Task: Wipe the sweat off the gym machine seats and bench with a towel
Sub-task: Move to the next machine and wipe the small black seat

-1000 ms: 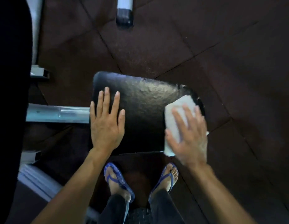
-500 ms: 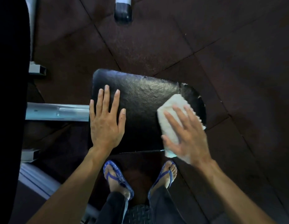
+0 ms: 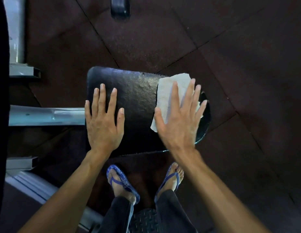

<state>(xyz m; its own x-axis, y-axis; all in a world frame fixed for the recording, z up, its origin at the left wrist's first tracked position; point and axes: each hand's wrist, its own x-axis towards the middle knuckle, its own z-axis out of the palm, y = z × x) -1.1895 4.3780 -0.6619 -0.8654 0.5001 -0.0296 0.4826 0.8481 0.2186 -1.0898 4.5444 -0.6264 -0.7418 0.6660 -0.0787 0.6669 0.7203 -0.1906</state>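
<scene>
left hand (image 3: 103,122) lies flat, fingers spread, on the seat (image 3: 138,105) to steady it; right hand (image 3: 178,118), splayed, presses the towel (image 3: 170,91) onto the seat's far right corner to wipe.

A folded white cloth towel (image 3: 170,91) lay flat on the far right part of the black, cracked vinyl padded seat (image 3: 138,105).

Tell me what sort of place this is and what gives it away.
Most likely a gym. A black padded seat sits on a grey metal machine frame, above dark rubber floor tiles. The right hand presses a white towel flat on the seat.
</scene>
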